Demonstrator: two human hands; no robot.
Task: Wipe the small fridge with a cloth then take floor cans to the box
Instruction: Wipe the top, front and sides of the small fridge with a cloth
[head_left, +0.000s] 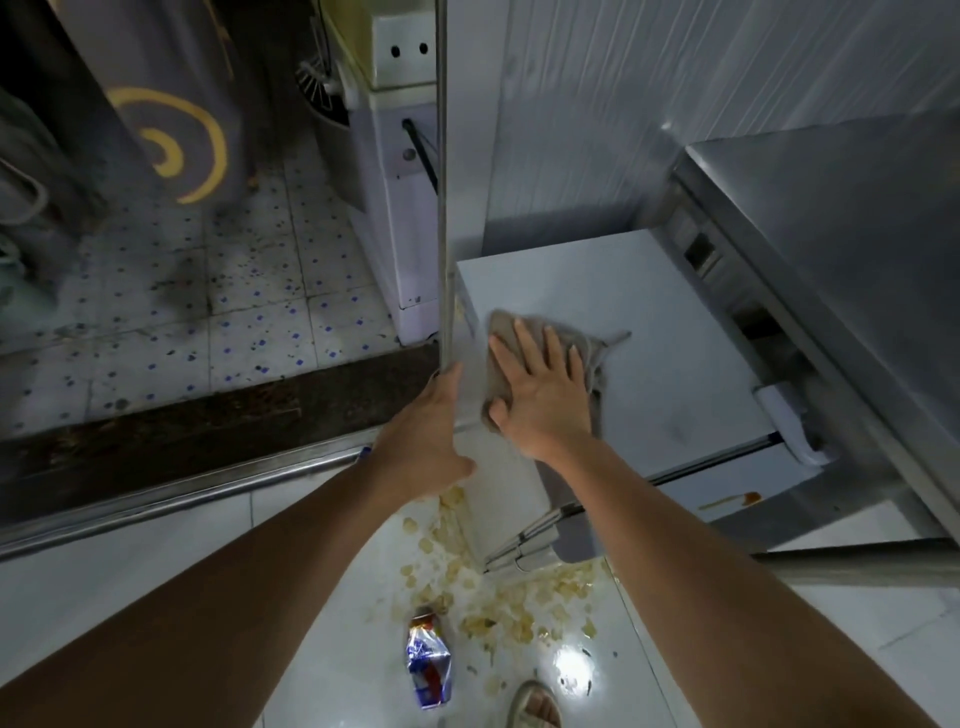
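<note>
A small white fridge (649, 312) stands below me, right of a metal door frame. On its top lies a grey-brown cloth (597, 353). My right hand (540, 395) presses flat on the cloth with fingers spread, near the top's left edge. My left hand (426, 431) rests against the fridge's left side, fingers straight. No cans are visible; a crumpled blue and silver wrapper (428, 660) lies on the floor near my foot (537, 706).
Spilled chips (519, 597) litter the glossy white floor in front of the fridge. A steel counter (852, 218) overhangs on the right. A vertical metal post (441, 176) and threshold rail (182, 488) border a spotted tile floor (234, 306) with a white appliance (400, 182).
</note>
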